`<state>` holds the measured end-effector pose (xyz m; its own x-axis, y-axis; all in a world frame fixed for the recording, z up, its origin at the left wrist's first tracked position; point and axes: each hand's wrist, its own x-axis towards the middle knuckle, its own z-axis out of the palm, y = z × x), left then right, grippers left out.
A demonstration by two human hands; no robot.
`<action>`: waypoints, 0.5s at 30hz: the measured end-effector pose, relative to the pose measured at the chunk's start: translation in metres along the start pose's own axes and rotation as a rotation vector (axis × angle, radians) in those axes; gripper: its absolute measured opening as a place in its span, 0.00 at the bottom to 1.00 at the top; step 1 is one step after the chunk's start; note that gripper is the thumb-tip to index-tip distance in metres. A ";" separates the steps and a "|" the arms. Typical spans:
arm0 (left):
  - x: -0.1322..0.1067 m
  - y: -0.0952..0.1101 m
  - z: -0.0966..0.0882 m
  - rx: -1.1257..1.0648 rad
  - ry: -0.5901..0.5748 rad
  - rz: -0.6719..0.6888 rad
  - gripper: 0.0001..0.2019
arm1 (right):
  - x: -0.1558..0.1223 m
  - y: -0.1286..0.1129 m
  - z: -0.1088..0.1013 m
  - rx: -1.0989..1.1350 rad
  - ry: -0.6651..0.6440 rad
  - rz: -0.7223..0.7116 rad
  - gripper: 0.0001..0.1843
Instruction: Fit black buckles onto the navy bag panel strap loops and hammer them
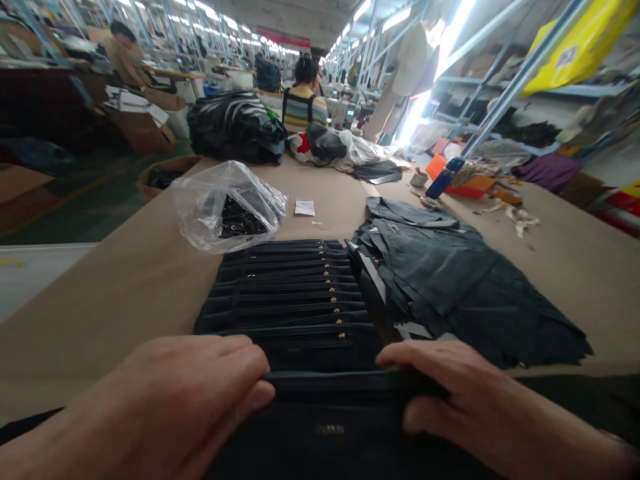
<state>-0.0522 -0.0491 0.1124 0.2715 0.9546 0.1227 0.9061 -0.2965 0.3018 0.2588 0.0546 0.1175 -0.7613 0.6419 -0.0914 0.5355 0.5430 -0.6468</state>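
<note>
Lower centre: black piece (350, 443), edge pinched in left hand (190, 383) and right hand (453, 380) grip. Possible fault: forward nudge skewing zippered row (285, 290).

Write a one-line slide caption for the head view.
Left hand and right hand grip a black fabric piece before a row of overlapping black pieces.

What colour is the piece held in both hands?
The held piece is black or very nearly so, best seen in the head view, the only one.
</note>
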 end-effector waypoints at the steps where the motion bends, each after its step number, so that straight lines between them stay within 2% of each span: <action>1: 0.003 -0.005 0.007 -0.005 -0.080 -0.007 0.21 | 0.005 0.014 0.013 0.033 -0.072 0.064 0.16; 3: 0.011 -0.013 0.023 0.036 -0.213 -0.085 0.19 | 0.018 0.040 0.039 0.127 -0.166 0.166 0.06; 5: 0.019 -0.020 0.040 0.119 -0.297 -0.172 0.17 | 0.031 0.060 0.062 0.119 -0.160 0.211 0.10; 7: 0.026 -0.027 0.055 0.200 -0.350 -0.230 0.15 | 0.044 0.074 0.077 -0.023 -0.117 0.212 0.12; 11: 0.032 -0.040 0.071 0.278 -0.389 -0.226 0.14 | 0.060 0.084 0.087 -0.291 -0.104 0.191 0.11; 15: 0.035 -0.038 0.070 0.357 -0.377 -0.181 0.13 | 0.068 0.083 0.087 -0.346 -0.118 0.213 0.12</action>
<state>-0.0546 -0.0019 0.0387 0.1390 0.9531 -0.2687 0.9850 -0.1610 -0.0614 0.2198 0.0965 -0.0084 -0.6464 0.7040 -0.2941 0.7611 0.5677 -0.3137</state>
